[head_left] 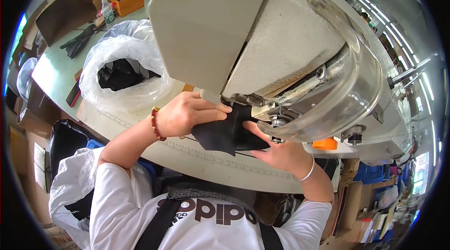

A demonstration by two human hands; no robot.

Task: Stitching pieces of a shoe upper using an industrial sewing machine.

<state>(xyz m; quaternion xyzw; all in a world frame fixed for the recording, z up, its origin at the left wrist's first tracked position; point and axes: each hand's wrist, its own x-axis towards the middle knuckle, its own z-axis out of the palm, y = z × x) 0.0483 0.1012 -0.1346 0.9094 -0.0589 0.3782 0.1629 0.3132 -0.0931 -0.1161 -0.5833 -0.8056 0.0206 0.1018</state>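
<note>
A piece of black fabric (215, 132) lies under the head of a pale industrial sewing machine (201, 20), its far end reaching to the presser foot area. My left hand (183, 115), with a red bead bracelet on its wrist, grips the fabric's left side, fingertips close to the presser foot. On the right side, my right hand (281, 156) holds the same fabric between thumb and fingers; a pale bangle circles that wrist. The machine head hides the needle, and its clear curved guard (361, 86) overhangs the right hand's side.
A clear plastic bag (89, 81) with black pieces stands left of the machine. Behind it are a small bottle (107, 11), a wooden box (129, 3) and a cardboard box (70, 8). A ruler strip (211, 157) runs along the table's near edge. An orange item (325, 143) sits at right.
</note>
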